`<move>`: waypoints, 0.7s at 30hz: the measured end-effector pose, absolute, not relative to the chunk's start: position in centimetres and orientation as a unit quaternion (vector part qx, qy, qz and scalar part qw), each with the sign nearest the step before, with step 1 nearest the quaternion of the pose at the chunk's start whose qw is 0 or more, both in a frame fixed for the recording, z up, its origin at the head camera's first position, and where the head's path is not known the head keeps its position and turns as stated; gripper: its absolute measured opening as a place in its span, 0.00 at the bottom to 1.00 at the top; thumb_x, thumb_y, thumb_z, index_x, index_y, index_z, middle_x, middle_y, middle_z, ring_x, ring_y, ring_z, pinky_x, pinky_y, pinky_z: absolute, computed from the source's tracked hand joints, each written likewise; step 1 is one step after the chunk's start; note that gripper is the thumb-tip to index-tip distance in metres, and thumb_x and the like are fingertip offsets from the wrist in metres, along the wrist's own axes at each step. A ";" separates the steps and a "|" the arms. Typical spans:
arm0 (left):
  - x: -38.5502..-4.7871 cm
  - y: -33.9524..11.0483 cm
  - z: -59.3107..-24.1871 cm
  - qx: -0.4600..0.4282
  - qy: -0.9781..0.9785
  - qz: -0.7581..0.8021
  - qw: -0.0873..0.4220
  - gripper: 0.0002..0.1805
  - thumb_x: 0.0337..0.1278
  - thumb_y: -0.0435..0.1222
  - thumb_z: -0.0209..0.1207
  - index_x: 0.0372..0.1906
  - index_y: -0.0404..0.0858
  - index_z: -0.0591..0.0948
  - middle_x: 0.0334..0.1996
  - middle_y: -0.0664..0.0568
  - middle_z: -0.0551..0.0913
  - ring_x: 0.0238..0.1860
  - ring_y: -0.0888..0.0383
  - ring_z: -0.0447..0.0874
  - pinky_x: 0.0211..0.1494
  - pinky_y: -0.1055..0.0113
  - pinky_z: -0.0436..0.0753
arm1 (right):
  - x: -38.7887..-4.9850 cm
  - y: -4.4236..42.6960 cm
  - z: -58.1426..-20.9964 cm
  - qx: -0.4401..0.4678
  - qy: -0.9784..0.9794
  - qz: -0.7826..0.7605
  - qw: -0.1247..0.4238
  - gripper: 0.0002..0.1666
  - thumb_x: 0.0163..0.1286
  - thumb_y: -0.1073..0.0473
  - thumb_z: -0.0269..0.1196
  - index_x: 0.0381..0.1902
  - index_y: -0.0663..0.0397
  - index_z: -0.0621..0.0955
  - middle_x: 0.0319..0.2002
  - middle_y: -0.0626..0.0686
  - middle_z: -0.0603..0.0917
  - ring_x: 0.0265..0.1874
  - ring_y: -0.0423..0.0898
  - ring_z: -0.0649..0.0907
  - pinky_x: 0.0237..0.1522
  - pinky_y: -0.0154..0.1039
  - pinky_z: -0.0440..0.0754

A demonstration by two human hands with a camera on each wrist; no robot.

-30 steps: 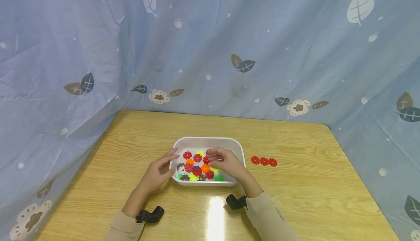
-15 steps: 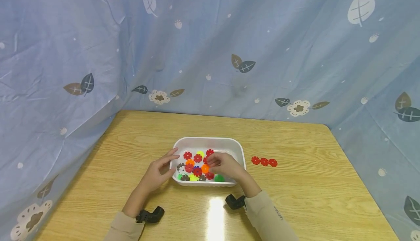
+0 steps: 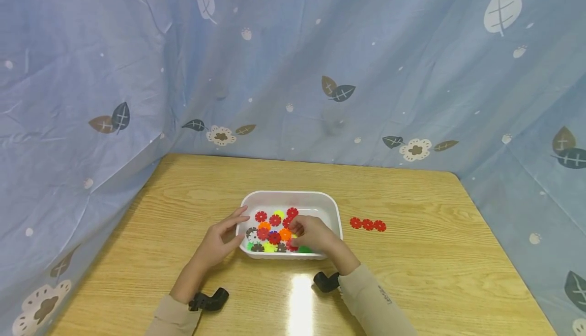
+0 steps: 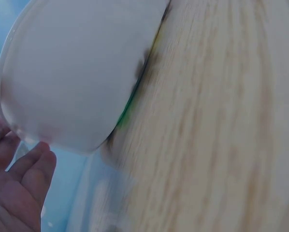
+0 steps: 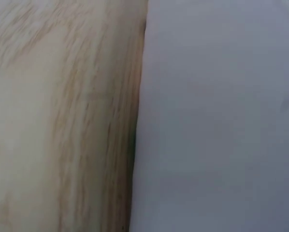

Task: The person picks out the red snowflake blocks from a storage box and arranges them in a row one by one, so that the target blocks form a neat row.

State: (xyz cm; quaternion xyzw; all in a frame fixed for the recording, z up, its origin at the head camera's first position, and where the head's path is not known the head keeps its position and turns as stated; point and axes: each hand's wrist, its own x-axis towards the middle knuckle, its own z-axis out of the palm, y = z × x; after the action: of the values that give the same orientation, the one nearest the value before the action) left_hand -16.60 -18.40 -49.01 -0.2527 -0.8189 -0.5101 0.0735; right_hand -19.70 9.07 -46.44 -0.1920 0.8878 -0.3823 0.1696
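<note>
A white plastic tray (image 3: 336,226) holds several notched, snowflake-shaped plastic discs, among them a red disc (image 3: 261,216), an orange disc (image 3: 285,234) and a grey disc (image 3: 258,248). At the tray's left end, my left hand (image 3: 222,242) holds the rim, thumb towards the near corner and fingers farther back. In the left wrist view, the left fingers (image 4: 36,166) meet the tray's outer wall (image 4: 72,72). My right hand (image 3: 316,234) reaches in over the right side, fingers bent down among the discs, thumb apart from the index finger. No disc shows in its grasp.
To the tray's right, three red discs (image 3: 368,224) lie joined in a row on the wooden table (image 3: 426,265). A blue leaf-patterned cloth (image 3: 284,71) hangs behind and along both sides. The right wrist view shows only tabletop and a pale wall (image 5: 217,121).
The right hand has dropped lower into the tray and slightly nearer, its fingers bending more. A red disc at the back came into sight as it moved. The left hand stays put.
</note>
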 end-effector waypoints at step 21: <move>-15.6 -17.9 -46.8 -0.264 -0.812 -0.514 0.078 0.19 0.52 0.20 0.59 0.52 0.26 0.77 0.64 0.29 0.67 0.64 0.30 0.60 0.64 0.80 0.65 | -19.5 8.7 -46.5 -0.249 0.913 -0.285 0.156 0.08 0.54 0.66 0.70 0.27 0.54 0.79 0.25 0.46 0.76 0.27 0.42 0.72 0.31 0.32 0.73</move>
State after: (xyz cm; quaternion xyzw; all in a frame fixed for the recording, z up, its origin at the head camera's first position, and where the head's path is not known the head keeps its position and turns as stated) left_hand -15.58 -17.93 -46.78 -0.2636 -0.8124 -0.5142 0.0777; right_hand -19.49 8.74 -46.49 -0.2487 0.9126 -0.2846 0.1560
